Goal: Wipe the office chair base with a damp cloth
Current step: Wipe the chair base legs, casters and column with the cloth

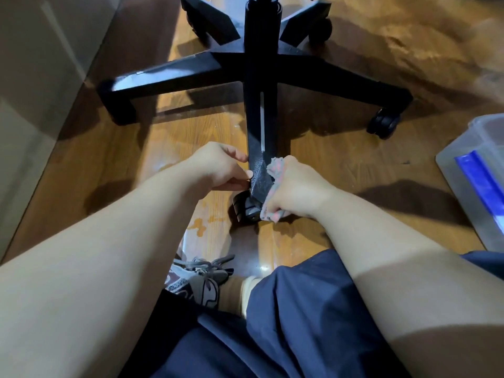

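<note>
Where the chair base (191, 72) sends its nearest leg (260, 118) toward the viewer, a shoe (200, 281) lies just short of that leg's caster (241, 207). The left hand (218, 167) pinches the leg's left edge; the right hand (296, 189) grips the cloth (273, 170), pressed against the leg's right face. Farther right of the base sits a plastic container (477, 173).

chair base (261, 77): black | cloth (272, 170): grey, pink patches | floor (341, 165): brown wood | shorts (300, 323): navy
</note>
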The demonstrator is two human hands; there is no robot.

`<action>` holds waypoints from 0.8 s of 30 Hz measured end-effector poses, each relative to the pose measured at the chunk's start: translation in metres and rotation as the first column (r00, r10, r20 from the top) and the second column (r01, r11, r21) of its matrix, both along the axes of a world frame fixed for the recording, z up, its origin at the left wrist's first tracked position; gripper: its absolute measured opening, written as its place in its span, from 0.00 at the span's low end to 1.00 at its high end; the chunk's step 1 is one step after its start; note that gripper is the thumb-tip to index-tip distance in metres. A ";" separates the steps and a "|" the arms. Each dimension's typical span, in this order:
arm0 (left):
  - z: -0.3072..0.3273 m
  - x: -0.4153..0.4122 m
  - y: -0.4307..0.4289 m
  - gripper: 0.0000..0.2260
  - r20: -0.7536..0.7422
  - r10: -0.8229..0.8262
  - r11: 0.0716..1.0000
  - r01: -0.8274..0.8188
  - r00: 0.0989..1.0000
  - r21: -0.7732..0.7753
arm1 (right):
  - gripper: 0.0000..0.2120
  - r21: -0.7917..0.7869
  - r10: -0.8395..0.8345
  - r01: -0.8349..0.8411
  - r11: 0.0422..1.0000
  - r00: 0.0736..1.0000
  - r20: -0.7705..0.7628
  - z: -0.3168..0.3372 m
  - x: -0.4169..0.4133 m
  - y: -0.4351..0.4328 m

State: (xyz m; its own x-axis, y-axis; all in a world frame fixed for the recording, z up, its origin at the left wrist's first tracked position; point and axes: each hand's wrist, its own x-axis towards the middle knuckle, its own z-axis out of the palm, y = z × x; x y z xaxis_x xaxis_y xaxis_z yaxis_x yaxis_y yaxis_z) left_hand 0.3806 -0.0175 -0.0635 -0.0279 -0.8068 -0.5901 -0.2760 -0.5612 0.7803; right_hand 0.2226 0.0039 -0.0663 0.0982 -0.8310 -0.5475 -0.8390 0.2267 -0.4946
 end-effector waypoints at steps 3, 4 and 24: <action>0.000 0.000 0.000 0.12 0.010 -0.001 1.000 0.001 1.000 -0.004 | 0.23 -0.070 0.018 -0.017 0.997 1.000 0.013 0.003 -0.006 -0.001; 0.001 -0.001 0.002 0.12 0.010 0.002 1.000 -0.002 1.000 -0.003 | 0.21 -0.102 0.032 -0.034 0.994 0.999 -0.023 0.003 -0.007 0.000; 0.016 -0.013 0.050 0.09 0.043 -0.098 0.988 0.102 0.994 -0.113 | 0.15 0.171 -0.585 0.585 0.793 0.651 0.483 0.033 -0.017 -0.009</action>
